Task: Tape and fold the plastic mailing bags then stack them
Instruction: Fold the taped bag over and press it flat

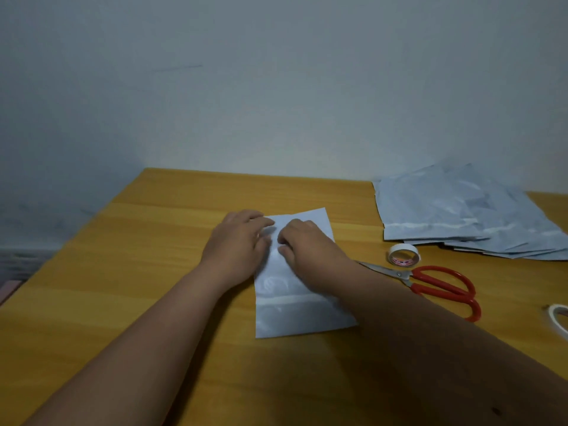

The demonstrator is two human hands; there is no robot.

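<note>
Yellow wooden tabletop (147,272) runs from the near edge back to a pale wall. Pile of plastic mailing bags (461,216) sits fanned at the far right corner, pale blue, each with a white strip across it; the pile's right side is cut off by the frame. One mailing bag (295,315) lies flat mid-table, long axis running near to far, white strip across its near third. Both forearms reach in from the near edge. Left hand (236,244) rests palm-down on the bag's far left edge, fingers straight and relaxed, pinning it. Right hand (307,244) sits just beside it on the bag, fingers curled down toward the plastic; whether they pinch a bit of tape or only press cannot be told. Red-handled scissors (430,282) lie right of the bag, blades pointing toward it and partly under the right forearm. Tape roll (404,256) stands just beyond the scissors, near the pile. A second white ring (559,318) at the right edge is cropped, likely more tape. Judgement: step looks like taping or creasing the bag's middle; best done with the left hand holding the slippery film taut while the right smooths outward to avoid wrinkles. Any tape on the bag is hidden under the hands.
</note>
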